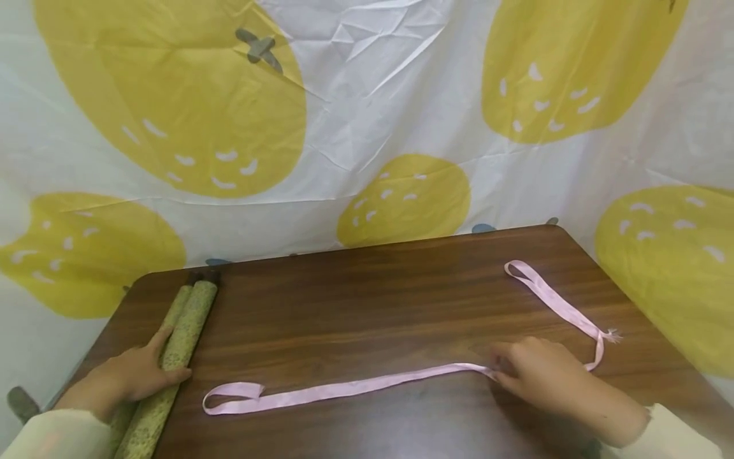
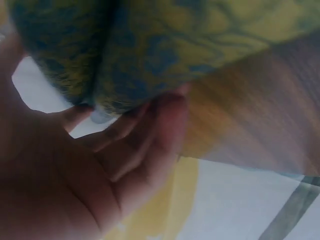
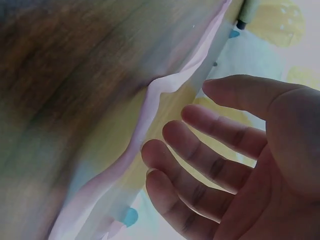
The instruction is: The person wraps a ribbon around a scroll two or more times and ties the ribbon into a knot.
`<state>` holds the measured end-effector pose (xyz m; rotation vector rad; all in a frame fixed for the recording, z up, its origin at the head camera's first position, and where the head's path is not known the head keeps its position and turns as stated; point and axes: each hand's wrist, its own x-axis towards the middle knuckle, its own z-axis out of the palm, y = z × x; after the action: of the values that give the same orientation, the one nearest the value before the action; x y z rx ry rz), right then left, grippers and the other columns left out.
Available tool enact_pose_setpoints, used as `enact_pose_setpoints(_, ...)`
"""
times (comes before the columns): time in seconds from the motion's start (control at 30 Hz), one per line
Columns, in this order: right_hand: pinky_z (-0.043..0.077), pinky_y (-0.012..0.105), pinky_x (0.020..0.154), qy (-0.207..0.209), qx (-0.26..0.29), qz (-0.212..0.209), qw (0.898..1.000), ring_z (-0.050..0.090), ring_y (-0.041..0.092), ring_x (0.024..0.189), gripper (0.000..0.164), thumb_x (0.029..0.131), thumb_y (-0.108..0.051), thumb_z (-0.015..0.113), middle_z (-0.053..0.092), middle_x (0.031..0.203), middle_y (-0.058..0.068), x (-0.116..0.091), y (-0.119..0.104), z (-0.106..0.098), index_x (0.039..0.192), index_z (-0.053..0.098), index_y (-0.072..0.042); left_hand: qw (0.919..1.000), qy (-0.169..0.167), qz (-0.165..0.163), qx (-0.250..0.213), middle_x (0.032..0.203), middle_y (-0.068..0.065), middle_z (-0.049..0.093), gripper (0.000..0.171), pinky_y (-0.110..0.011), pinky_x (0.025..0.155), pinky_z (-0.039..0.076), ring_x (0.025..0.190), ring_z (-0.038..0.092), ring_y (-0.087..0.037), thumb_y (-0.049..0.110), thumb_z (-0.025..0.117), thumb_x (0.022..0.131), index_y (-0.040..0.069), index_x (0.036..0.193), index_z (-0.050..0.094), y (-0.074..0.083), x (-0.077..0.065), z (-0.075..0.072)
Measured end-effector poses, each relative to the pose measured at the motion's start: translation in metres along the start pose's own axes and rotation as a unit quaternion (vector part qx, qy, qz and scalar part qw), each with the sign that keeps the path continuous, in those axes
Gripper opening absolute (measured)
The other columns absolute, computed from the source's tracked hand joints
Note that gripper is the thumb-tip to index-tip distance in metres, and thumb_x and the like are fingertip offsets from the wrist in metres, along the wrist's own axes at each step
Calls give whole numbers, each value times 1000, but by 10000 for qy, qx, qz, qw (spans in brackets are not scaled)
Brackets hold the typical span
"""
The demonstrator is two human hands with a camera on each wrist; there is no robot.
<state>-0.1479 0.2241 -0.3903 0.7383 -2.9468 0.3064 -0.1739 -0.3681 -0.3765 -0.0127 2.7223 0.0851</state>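
At the table's left side lies a rolled scroll (image 1: 195, 319) in two side-by-side rolls, with yellow-green patterned cloth and dark rod ends. My left hand (image 1: 134, 376) grips it across both rolls, thumb over the right-hand one. In the left wrist view, curled fingers (image 2: 172, 125) meet the blue-and-yellow patterned cloth. A long pink ribbon (image 1: 355, 387) stretches over the table, looped at its left end and knotted with a frayed tuft near the right. Over the ribbon is my right hand (image 1: 541, 376); its relaxed fingers (image 3: 200, 135) sit just beside the ribbon (image 3: 145, 115), with nothing between them.
The brown wood-grain table (image 1: 355, 306) has rounded far corners. Behind and beside it hangs a white cloth (image 1: 367, 121) printed with big yellow fruit shapes, reaching down to the table's edges.
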Motion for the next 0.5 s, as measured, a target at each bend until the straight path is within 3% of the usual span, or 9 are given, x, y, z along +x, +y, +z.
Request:
enact_pose_setpoints(0.2,43,35,45,24,65,11,10000,51,8,56,10,75,-28,72,54,63,-14,-1,0,0,76,62,-27,9998,-2,192,-89,117,-54,40,115,-70,69,43,93,49,-60,66,52,81,-8,144,-10,-4,3,2)
enact_pose_setpoints(0.5,43,34,46,103,112,-64,9999,48,8,57,11,77,-28,71,52,63,-13,1,-4,1,75,61,-27,9994,-34,189,-283,118,-52,42,116,-68,70,44,97,49,-59,65,55,79,-7,145,-7,-9,7,3)
